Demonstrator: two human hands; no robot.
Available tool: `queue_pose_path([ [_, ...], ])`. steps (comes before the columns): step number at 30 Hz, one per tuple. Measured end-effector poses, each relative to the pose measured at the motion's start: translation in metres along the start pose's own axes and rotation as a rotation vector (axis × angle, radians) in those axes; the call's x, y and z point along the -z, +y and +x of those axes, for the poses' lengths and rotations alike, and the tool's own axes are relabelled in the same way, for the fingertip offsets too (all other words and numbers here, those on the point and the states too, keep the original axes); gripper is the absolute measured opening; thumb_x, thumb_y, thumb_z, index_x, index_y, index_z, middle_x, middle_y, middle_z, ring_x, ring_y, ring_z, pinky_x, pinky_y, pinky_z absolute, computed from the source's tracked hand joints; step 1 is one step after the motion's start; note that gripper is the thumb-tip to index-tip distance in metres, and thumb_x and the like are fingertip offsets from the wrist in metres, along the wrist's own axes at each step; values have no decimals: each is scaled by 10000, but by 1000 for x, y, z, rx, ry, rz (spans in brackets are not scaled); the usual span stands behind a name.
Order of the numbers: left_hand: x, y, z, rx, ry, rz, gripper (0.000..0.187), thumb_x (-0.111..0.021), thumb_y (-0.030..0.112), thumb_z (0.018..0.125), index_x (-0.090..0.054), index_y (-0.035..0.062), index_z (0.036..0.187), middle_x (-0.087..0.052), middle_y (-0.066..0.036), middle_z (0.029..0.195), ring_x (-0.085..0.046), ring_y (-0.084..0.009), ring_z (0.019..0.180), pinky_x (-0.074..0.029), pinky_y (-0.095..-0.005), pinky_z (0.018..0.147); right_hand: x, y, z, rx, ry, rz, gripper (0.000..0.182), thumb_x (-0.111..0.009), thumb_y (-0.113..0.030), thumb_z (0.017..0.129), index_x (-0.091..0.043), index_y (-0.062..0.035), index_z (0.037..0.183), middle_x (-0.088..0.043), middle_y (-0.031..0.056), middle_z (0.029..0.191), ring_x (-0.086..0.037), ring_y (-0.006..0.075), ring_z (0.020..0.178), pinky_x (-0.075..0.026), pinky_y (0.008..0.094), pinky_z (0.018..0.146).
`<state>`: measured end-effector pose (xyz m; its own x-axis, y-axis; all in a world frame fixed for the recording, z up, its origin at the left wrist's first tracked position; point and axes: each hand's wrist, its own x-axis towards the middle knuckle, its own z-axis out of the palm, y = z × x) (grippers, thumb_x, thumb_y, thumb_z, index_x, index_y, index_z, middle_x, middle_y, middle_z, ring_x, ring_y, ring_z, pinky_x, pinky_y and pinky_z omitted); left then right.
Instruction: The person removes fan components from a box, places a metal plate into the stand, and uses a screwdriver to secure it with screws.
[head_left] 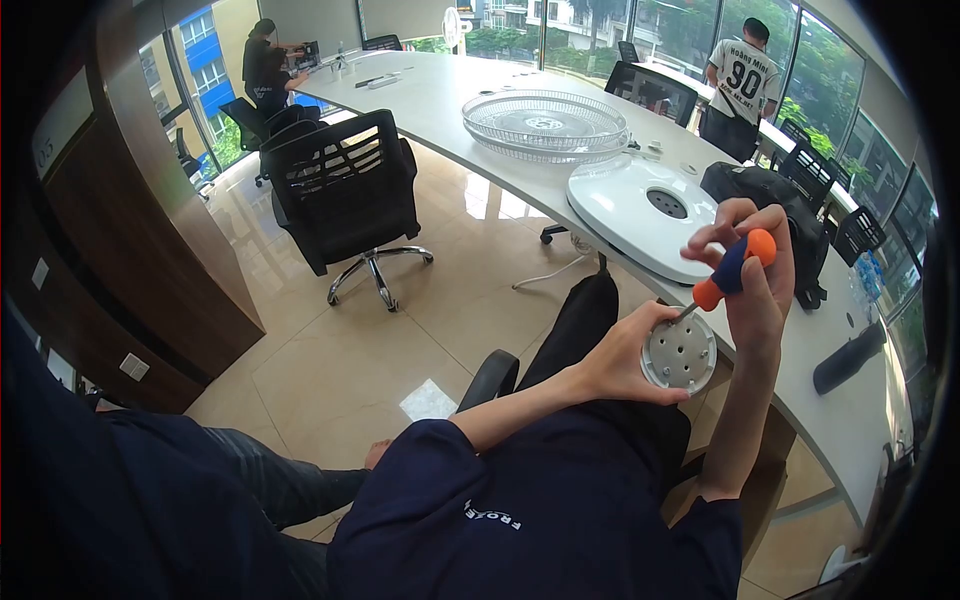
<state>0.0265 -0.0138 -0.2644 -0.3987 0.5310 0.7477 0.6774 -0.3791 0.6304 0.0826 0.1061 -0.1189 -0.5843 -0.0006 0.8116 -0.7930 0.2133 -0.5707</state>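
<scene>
My left hand (630, 358) is closed around the side of a round, light grey plastic part (680, 357) with several holes in its face. That face is turned up toward me, over my lap by the table edge. In my right hand (757, 290) is a screwdriver (735, 268) with an orange and dark blue handle, its shaft slanting down to the left. The tip meets the upper rim of the round part, near my left thumb. Whether a screw sits under the tip cannot be made out.
On the white table (440, 95) lie a clear fan guard (545, 125), a white fan base (625, 215), a black backpack (790, 200) and a dark bottle (848, 358). An office chair (340, 190) stands left. A person sits close at my left; others are farther back.
</scene>
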Motion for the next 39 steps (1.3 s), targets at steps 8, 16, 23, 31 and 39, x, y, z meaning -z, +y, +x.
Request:
queue_pose_path([
  [8,4,-4,1,19,-28,-28,903,-934,368,610,-462,-10,1280,-589,-157,1168,-603,-261,1093,-469,-351,967,9,-11,-3,-189,-128,335,496,-516,-480,1011,-481,-20,1194,-530,123,993,-573,170,757,-486,290,700],
  [16,5,-1,1,26,-84,-47,898,-936,350,620,-458,-7,1291,-579,-154,1203,-599,-258,1124,-464,-350,992,9,7,-3,-29,-71,141,506,-599,-482,974,-469,-43,1190,-560,136,1030,-615,151,720,-524,268,628],
  [23,7,-1,2,27,-124,-66,894,-935,340,622,-465,-8,1298,-582,-148,1197,-598,-252,1136,-467,-350,996,8,10,-5,-12,-15,139,459,-658,-394,964,-408,-70,1170,-536,64,827,-565,97,604,-479,225,511],
  [31,8,-3,1,29,-93,-67,879,-931,337,629,-472,-6,1295,-583,-142,1198,-595,-242,1128,-461,-343,992,6,5,-13,-12,-24,155,501,-609,-396,983,-370,-60,1268,-496,76,884,-533,108,652,-451,243,567],
  [39,7,-2,0,62,-116,-98,878,-932,329,632,-465,2,1299,-580,-136,1209,-591,-238,1144,-455,-345,1006,8,11,-12,-17,-91,130,550,-590,-481,968,-546,11,1212,-496,116,1043,-614,159,796,-514,281,665],
])
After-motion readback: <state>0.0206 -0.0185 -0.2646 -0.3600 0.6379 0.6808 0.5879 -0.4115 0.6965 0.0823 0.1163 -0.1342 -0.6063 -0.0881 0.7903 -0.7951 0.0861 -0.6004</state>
